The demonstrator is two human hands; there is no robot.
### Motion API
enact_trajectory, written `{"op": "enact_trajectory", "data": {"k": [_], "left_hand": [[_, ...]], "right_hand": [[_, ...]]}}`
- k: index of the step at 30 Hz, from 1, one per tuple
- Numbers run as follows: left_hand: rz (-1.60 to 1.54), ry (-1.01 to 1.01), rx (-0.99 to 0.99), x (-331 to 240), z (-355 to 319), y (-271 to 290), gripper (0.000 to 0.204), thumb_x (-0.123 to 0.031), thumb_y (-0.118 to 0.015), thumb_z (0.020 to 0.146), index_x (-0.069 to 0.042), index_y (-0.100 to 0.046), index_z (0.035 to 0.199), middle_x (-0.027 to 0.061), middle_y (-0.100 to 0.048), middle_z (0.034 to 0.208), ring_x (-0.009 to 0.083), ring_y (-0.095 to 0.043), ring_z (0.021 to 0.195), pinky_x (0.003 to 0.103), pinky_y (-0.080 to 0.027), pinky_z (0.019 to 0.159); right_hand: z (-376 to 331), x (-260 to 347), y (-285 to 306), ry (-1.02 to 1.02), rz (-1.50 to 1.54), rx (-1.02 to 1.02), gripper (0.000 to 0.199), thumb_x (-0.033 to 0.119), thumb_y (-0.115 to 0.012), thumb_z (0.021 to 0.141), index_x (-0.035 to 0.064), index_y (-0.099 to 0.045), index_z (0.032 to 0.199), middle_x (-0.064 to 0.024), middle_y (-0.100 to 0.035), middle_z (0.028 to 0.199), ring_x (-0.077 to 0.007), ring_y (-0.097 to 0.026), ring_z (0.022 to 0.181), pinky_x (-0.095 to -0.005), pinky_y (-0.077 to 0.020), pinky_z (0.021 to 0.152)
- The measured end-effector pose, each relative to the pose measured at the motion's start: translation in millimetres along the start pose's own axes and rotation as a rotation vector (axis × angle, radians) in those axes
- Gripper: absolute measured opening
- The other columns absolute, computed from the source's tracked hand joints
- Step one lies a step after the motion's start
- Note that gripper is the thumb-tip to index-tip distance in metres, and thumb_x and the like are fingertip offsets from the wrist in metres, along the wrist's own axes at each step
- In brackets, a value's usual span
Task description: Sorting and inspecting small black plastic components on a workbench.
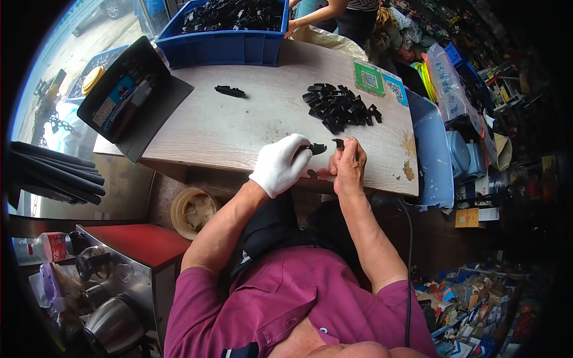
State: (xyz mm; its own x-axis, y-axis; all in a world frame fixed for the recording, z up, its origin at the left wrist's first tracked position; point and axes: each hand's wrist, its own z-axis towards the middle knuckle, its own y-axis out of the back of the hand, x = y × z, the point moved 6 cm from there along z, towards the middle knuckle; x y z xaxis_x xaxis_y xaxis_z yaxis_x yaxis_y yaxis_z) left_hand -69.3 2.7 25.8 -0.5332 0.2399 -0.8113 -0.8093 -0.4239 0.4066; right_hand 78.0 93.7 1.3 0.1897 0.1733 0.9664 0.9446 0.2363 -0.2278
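Note:
My left hand, in a white knitted glove, pinches a small black plastic part near the table's front edge. Bare and closed, my right hand grips a small black clip-like piece between thumb and fingers. The two pieces are close together but apart. Beyond my right hand lies a pile of small black plastic pieces. A longer black plastic piece rests alone farther back on the left. The exact kind of these parts is too small to make out.
A blue crate full of black parts stands at the table's back. A tablet in a dark case stands left. A light-blue bin adjoins the right edge; a bucket is below. Another person's arm reaches in behind.

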Motion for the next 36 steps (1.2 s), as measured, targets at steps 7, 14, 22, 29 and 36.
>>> {"op": "enact_trajectory", "data": {"k": [7, 14, 22, 29, 36], "left_hand": [[-0.166, 0.119, 0.076, 0, 4, -21, 0.014, -0.017, -0.058, 0.094, -0.006, -0.063, 0.101, 0.0193, -0.064, 0.081, 0.0389, -0.065, 0.075, 0.043, -0.051, 0.067], [-0.221, 0.104, -0.138, 2, 8, -35, 0.016, -0.018, -0.056, 0.097, -0.006, -0.062, 0.105, 0.0198, -0.068, 0.088, 0.0408, -0.067, 0.082, 0.044, -0.052, 0.07], [-0.296, 0.154, -0.149, -18, 7, -58, 0.025, -0.017, -0.052, 0.098, -0.004, -0.057, 0.119, 0.0223, -0.066, 0.087, 0.0415, -0.066, 0.077, 0.043, -0.052, 0.07], [0.702, -0.21, -0.475, 26, 44, 64, 0.027, -0.019, -0.067, 0.084, -0.01, -0.064, 0.11, 0.0114, -0.063, 0.106, 0.0354, -0.057, 0.102, 0.046, -0.05, 0.081], [1.022, -0.036, -0.332, 107, 64, 121, 0.014, -0.026, -0.063, 0.088, -0.016, -0.071, 0.095, 0.0097, -0.068, 0.093, 0.0349, -0.064, 0.083, 0.046, -0.052, 0.071]], "right_hand": [[-12, 1, -3, -0.075, -0.027, -0.115, 0.024, 0.031, -0.048, 0.096, 0.0119, -0.053, 0.082, 0.0027, -0.035, 0.06, -0.0106, -0.033, 0.041, -0.0267, -0.0285, 0.037], [-3, -6, 11, 0.23, -0.226, -0.092, 0.03, 0.017, -0.05, 0.098, 0.0047, -0.044, 0.071, 0.0033, -0.035, 0.065, -0.007, -0.034, 0.062, -0.0282, -0.0311, 0.053], [-9, 8, 16, 0.246, -0.211, -0.094, 0.027, 0.017, -0.053, 0.094, 0.0059, -0.047, 0.071, 0.0025, -0.04, 0.063, -0.0071, -0.037, 0.059, -0.0273, -0.0348, 0.053], [13, 21, 45, -0.077, 0.103, -0.18, 0.034, 0.031, -0.052, 0.095, 0.0128, -0.041, 0.069, 0.0011, -0.027, 0.049, -0.0144, -0.038, 0.039, -0.0489, -0.0585, 0.049], [71, 82, 160, 0.102, 0.002, -0.723, 0.027, 0.035, -0.062, 0.09, 0.0094, -0.054, 0.095, -0.0025, -0.04, 0.059, -0.0179, -0.046, 0.051, -0.0487, -0.0604, 0.057]]}}
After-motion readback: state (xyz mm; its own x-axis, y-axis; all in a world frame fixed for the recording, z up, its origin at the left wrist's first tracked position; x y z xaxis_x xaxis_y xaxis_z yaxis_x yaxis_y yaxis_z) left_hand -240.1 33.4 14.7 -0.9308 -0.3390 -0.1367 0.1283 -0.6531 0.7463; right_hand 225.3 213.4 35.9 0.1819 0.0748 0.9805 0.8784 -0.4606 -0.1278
